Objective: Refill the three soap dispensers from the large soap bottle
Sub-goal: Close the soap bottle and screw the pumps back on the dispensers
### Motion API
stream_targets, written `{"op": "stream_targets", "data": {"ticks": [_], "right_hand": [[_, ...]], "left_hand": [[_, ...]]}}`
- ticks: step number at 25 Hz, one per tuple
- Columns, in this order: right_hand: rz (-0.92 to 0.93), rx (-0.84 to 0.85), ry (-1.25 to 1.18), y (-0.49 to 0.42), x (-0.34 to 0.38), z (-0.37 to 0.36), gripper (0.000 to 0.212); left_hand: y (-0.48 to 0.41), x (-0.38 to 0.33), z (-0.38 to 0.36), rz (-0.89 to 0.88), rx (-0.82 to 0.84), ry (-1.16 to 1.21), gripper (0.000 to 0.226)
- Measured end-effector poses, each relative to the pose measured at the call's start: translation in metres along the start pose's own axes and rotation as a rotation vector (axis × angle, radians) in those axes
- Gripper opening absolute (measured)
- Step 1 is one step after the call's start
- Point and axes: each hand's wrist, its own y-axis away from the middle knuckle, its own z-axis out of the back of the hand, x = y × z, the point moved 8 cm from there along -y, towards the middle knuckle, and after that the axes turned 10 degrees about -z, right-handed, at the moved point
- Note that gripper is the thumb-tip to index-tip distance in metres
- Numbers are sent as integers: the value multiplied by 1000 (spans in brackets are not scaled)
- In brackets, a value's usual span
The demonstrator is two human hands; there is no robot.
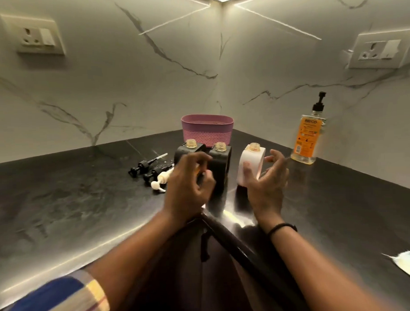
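Uncapped white dispenser — right hand cups it.

One legible word only: "BECO", in dark capitals across the top of the orange label on the large soap bottle, standing on the counter at the right, close to the marble wall. Below that brand name, several lines of smaller print and small pictures on the same label, too small and blurred to read. Down the label's lower left edge, a pale patch, possibly a barcode, with no digits legible.
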Motion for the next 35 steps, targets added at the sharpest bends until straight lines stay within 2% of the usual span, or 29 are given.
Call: {"op": "stream_targets", "data": {"ticks": [2, 4, 7, 10, 16, 18, 21, 24, 26, 30, 35], "right_hand": [[22, 52, 104, 1, -2, -14, 81], [35, 63, 170, -2, -6, -22, 90], [-10, 35, 209, -11, -13, -24, 86], [-113, 20, 217, -13, -23, -18, 78], [-206, 41, 174, -12, -32, 0, 68], [-208, 69, 153, -11, -33, 3, 62], [-225, 86, 85, -13, -32, 7, 56], [-188, 93, 22, -15, -27, 8, 56], [-158, 72, -6, -17, -23, 10, 56], [-41, 22, -9, -17, -9, 15, 53], [36, -10, 15, -19, -8, 22, 58]], "left_hand": [[3, 45, 31, 9, 65, -256, 32], [16, 86, 42, 131, 189, -478, 42], [29, 119, 34, 348, 350, -693, 52], [35, 128, 27, 413, 486, -823, 49], [37, 123, 37, 456, 445, -819, 35], [35, 115, 48, 488, 349, -766, 34], [37, 108, 74, 594, 111, -572, 30], [25, 87, 94, 441, -15, -434, 26], [7, 69, 98, 282, -2, -366, 29], [-53, 39, 78, 8, 164, -286, 34], [-120, -5, 32, -197, 361, -265, 35]]}}
